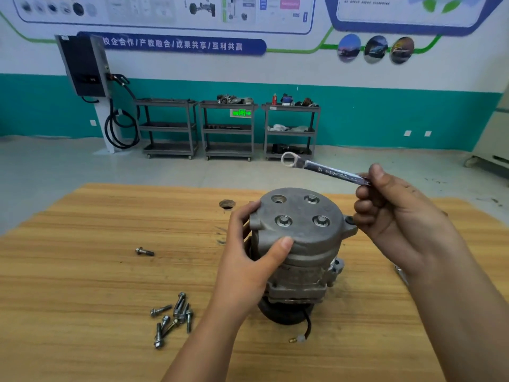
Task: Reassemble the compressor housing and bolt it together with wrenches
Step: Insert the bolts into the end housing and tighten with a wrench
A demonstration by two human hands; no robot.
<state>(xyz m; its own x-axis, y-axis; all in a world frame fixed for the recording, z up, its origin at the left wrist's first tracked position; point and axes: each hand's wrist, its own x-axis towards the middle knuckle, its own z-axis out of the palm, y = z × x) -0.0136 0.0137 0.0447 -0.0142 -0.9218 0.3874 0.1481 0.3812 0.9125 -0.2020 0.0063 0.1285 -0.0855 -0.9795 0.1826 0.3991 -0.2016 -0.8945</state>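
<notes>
Starting nearest, spare bolts point(173, 318) lie loose on the surface point(82, 285), left of the compressor point(305, 257), which stands upright mid-surface. The left hand point(248, 260) grips the compressor, fingers curled round its cover point(303, 235), steadying it. Three seated bolts point(283, 221) show in the cover; the far-left hole point(278, 199) is empty. The right hand point(391, 210) pinches the wrench point(322, 168), ring end raised. Best to seat the ring squarely on a head and tighten crosswise.

Left hand point(248, 260) grips the compressor point(300, 244) on the table point(82, 271); right hand point(396, 216) holds a wrench point(325, 169) above it.
</notes>
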